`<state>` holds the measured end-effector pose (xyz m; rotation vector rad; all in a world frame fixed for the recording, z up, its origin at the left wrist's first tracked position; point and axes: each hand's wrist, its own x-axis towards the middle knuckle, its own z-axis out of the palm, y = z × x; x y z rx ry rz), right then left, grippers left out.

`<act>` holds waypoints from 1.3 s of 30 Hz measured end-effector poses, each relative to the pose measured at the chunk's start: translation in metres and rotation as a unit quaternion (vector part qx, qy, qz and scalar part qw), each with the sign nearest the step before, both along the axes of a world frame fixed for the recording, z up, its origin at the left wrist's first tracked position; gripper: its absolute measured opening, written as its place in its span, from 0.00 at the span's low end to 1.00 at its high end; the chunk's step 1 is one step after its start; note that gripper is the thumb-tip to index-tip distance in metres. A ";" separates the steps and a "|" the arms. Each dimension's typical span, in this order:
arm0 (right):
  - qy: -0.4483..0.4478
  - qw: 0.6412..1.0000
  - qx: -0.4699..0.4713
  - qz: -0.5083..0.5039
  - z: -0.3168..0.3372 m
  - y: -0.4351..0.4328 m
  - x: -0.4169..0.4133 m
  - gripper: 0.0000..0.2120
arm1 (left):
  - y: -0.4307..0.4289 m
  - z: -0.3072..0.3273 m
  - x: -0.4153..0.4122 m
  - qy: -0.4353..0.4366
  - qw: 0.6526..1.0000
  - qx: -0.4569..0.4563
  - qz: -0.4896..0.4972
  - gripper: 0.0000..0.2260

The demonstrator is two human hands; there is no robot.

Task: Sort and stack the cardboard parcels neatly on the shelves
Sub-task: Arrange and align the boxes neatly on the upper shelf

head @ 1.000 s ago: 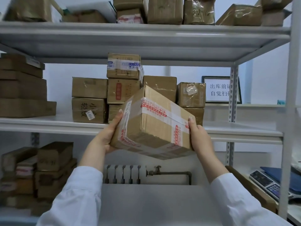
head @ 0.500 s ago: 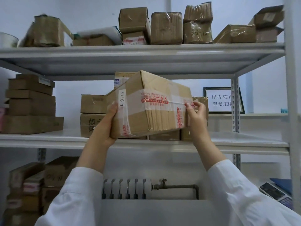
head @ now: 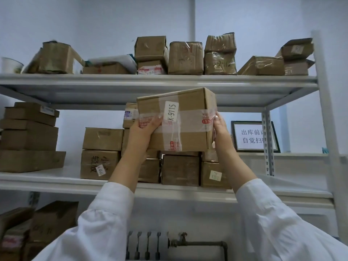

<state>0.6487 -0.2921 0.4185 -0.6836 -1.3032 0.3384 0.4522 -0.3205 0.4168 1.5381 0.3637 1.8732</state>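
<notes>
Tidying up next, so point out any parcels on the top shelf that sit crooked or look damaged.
On the top shelf, the far-left parcel leans and looks crumpled, and the right-hand flat parcel sits tilted. The crinkled stacked parcel looks dented.

Single head cam, wide-angle, tilted up and forward at the shelving unit (head: 188,80), close range; middle shelf at roughly eye level, sleeves fill bottom edge.

A white sticker (head: 171,111) reading "K-9115" stands upright on the taped brown cardboard parcel (head: 188,127) held up before the shelves. A black-framed white sign (head: 252,136) against the wall, partly hidden by the grey shelf post (head: 268,146), shows "出库前" above "自觉扫". Other labels are too blurred to read.
</notes>
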 end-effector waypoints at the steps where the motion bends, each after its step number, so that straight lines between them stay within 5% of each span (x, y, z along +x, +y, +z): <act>1: 0.003 1.000 0.009 0.016 0.003 -0.001 0.001 0.40 | 0.002 0.004 0.004 -0.001 1.000 0.000 0.005 0.33; 8: 0.031 0.998 0.027 0.057 0.019 0.017 0.014 0.44 | 0.013 0.025 0.018 0.014 0.999 0.008 0.029 0.34; 13: 0.038 0.995 0.041 0.082 0.030 0.010 0.018 0.25 | 0.020 0.033 0.026 0.023 0.998 0.033 0.046 0.36; 19: 0.030 0.993 0.014 0.112 0.029 0.019 0.018 0.14 | 0.036 0.030 0.029 0.043 0.996 0.058 0.059 0.31; 28: 0.079 0.986 -0.026 0.144 0.038 0.038 0.025 0.20 | 0.046 0.048 0.037 0.073 0.991 0.066 0.087 0.12; 34: 0.083 0.990 0.009 0.112 0.040 0.045 0.021 0.13 | 0.054 0.059 0.041 0.065 0.993 0.041 0.094 0.22; 39: 0.084 0.989 -0.009 0.119 0.045 0.051 0.021 0.17 | 0.057 0.067 0.045 0.061 0.993 0.028 0.101 0.17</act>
